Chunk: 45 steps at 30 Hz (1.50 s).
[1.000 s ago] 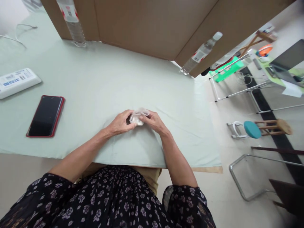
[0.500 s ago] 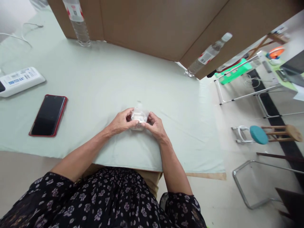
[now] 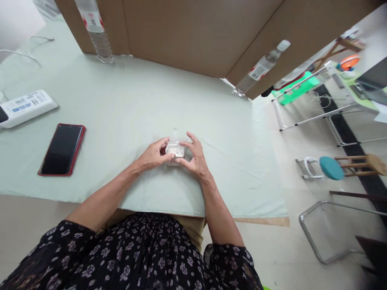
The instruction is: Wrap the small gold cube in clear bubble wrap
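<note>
A small clear plastic box (image 3: 175, 150) with white contents rests on the cloth close to the table's near edge. Its transparent flap stands raised at the far side. My left hand (image 3: 155, 154) is closed on the box's left side, thumb along the near rim and fingers behind. Around the right side is my right hand (image 3: 195, 157), its fingers spread. The right thumb touches the near rim, while one fingertip reaches over the far right part by the flap. Exactly what the white contents are, I cannot make out.
A phone in a red case (image 3: 62, 149) and a white device with a printed label (image 3: 28, 108) lie left. Water bottles, one left (image 3: 98, 36) and one right (image 3: 261, 68), stand against a cardboard panel (image 3: 187, 36). Stools (image 3: 331, 168) are on the floor at right.
My right hand has loosened from the box's right side, its fingers lifting and spreading. My left hand keeps its hold. The whole view has shifted slightly.
</note>
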Available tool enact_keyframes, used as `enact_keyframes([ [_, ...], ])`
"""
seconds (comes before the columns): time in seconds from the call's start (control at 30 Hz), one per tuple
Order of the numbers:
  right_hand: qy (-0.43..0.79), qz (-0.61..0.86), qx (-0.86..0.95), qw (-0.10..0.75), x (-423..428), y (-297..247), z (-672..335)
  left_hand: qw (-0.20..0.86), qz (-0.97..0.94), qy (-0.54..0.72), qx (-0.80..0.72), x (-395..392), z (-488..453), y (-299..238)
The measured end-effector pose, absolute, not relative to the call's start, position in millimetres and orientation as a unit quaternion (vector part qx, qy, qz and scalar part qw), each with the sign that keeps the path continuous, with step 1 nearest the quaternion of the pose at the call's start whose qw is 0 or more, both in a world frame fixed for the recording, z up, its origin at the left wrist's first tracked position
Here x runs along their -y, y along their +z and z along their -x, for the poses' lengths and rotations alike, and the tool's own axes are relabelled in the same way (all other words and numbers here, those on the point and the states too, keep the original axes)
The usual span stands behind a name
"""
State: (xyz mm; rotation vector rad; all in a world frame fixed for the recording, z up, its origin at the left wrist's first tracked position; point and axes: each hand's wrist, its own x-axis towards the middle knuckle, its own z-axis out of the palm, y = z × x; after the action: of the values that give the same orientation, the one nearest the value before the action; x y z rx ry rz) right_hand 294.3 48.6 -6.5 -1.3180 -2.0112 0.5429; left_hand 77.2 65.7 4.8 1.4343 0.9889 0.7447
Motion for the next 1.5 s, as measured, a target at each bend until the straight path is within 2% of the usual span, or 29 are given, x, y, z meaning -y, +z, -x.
enact_keyframes([
  [0.47,0.304,0.508,0.744,0.308,-52,-16,-289,0.618,-0.581,0.329,-0.414,-68,-79,-4],
  [0.77,0.424,0.508,0.65,0.374,-51,-9,-294,0.633,-0.576,0.319,-0.407,-70,-79,2],
  [1.0,0.431,0.506,0.626,0.408,-50,-15,-281,0.591,-0.601,0.326,-0.428,-69,-79,1],
  [1.5,0.489,0.493,0.589,0.415,-45,-21,-270,0.653,-0.575,0.283,-0.405,-69,-69,16],
])
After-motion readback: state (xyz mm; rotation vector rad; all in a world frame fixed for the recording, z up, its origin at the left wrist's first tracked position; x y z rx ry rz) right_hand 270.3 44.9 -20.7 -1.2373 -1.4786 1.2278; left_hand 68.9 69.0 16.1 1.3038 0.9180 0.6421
